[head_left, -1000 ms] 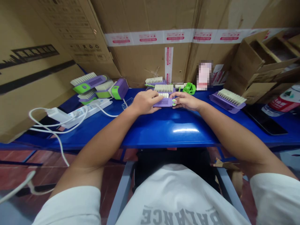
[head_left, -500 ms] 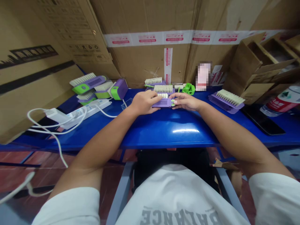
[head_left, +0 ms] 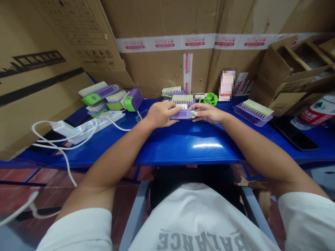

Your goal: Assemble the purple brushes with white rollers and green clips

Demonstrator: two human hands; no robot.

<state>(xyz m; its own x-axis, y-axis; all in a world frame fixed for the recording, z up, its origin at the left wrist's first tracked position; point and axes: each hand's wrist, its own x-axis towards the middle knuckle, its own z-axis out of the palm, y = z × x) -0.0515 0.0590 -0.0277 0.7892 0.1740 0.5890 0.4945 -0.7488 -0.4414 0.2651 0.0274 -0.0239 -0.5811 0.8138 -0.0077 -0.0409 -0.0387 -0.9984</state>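
A purple scrubbing brush (head_left: 183, 114) with white bristles facing up is held between my two hands, low over the table. My left hand (head_left: 161, 114) is wrapped round its left end. At the other end, the fingers of my right hand (head_left: 208, 113) pinch a small light-green round piece (head_left: 193, 114) at the brush's tip. Just behind the held brush lie another purple brush (head_left: 183, 99) and a further one (head_left: 172, 90), bristles up. Bright green plastic parts (head_left: 210, 99) sit behind my right hand. The brush's left end is hidden by my left fingers.
Several purple-and-green brushes (head_left: 98, 93) are piled at the left, behind a white power strip (head_left: 96, 126) with cables. To the right are a purple brush piece (head_left: 253, 112), a black phone (head_left: 294, 133) and a bottle (head_left: 314, 113). Cardboard (head_left: 162, 69) walls the blue table's (head_left: 183, 146) back.
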